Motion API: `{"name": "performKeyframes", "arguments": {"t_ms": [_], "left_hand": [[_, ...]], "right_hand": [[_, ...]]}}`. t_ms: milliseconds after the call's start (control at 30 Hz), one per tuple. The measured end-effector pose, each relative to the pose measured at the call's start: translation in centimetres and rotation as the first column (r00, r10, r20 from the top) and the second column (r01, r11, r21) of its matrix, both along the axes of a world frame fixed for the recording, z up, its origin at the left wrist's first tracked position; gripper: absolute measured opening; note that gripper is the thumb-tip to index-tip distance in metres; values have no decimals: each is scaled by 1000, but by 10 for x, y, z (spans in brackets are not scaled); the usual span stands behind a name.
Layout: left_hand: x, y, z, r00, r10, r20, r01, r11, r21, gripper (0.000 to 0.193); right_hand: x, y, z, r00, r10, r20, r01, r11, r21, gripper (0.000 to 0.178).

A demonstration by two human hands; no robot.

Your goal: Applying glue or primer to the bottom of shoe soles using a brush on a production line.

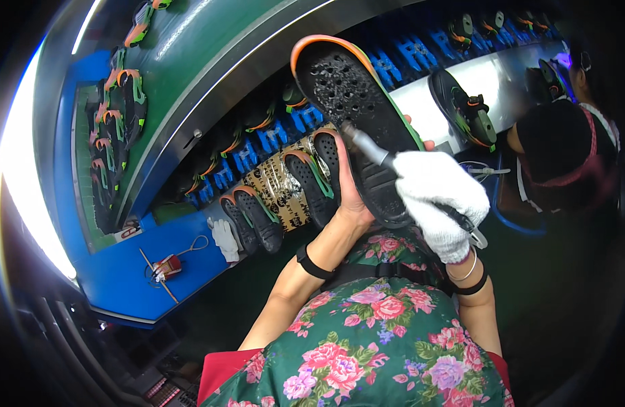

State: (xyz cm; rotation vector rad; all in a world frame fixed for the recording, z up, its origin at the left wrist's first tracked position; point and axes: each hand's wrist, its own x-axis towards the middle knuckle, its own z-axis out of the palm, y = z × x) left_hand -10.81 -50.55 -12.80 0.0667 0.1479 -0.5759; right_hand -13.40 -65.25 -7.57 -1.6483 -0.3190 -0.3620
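I see the conveyor curving beyond my hands. My bare left hand grips the sole, raised before me. My gloved right hand clasps a tool, tip touching the sole.

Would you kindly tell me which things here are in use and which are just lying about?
In use: sole in left hand; rotary tool in gloved right hand.

Lying about: spare glove, soles on cardboard, small red tool with cord.
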Motion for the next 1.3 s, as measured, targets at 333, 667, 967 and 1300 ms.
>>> {"name": "performKeyframes", "arguments": {"t_ms": [333,667,967,1300], "left_hand": [[11,3,2,999,-10,33,3,980,200,106],[19,10,7,999,36,-34,-32,992,121,103],[30,18,5,1000,0,-16,2,997,83,101],[35,33,-6,995,-65,79,55,991,121,112]], "right_hand": [[-27,-10,-34,949,315,-29,-314,949,15,50],[-16,-7,-11,973,213,-88,-221,972,-86,34],[-7,-6,-10,984,159,-81,-160,987,-5,19],[-3,-17,-18,967,251,33,-243,958,-151,28]]}}
